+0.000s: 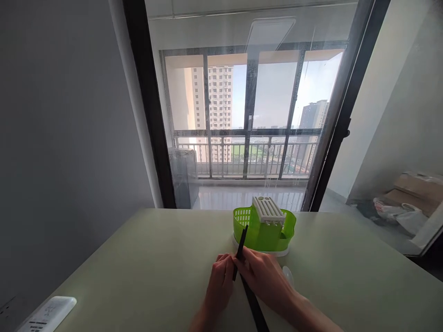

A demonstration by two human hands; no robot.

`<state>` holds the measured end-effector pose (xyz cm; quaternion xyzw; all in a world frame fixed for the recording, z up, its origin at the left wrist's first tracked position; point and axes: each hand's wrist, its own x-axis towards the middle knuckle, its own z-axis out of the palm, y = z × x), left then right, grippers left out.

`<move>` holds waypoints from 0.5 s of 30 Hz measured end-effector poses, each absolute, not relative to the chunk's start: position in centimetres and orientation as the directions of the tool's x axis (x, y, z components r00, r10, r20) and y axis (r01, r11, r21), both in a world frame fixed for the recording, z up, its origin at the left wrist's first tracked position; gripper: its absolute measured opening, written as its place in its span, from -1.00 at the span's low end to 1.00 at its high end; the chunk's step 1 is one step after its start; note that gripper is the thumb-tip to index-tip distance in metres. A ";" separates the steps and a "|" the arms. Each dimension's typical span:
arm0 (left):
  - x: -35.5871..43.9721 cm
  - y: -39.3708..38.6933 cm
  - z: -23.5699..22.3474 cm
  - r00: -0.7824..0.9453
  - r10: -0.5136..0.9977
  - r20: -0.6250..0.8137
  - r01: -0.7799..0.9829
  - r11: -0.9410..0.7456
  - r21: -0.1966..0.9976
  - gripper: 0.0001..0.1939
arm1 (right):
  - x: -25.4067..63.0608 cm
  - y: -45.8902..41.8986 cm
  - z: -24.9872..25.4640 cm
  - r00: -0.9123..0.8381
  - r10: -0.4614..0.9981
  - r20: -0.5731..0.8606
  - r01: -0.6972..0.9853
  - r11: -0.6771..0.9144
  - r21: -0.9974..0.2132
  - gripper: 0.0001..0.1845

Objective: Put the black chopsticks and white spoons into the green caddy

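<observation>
My left hand point(218, 287) and my right hand point(263, 275) meet over the pale green table point(145, 258), fingers pinched together around thin black sticks point(240, 251) that look like chopsticks. One stick points up toward a bright green slotted utensil holder point(265, 228) with a white ribbed insert point(268, 209), standing just beyond my hands. Another black stick point(255, 310) runs back under my right wrist toward the table's near edge. A small white object point(288, 275) peeks out beside my right hand.
A white remote control point(48, 314) lies at the table's near left corner. Behind the table is a large glass door point(242, 120) onto a balcony with a railing. Cardboard and plastic bags point(404, 203) sit on the floor at the right.
</observation>
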<state>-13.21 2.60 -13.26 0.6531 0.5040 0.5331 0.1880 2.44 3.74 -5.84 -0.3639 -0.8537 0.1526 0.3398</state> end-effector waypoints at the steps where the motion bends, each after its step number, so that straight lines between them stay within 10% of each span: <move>1: -13.2 2.5 -13.5 -0.071 0.865 0.498 0.446 -0.419 0.791 -0.46 | 2.5 3.9 -6.0 -0.505 0.734 0.453 0.511 0.678 -0.528 -0.74; 15: -12.8 2.1 -12.8 -0.154 0.910 0.386 0.352 -0.314 0.882 -0.88 | 1.7 4.4 -5.4 -0.505 0.788 0.353 0.534 0.606 -0.590 -0.79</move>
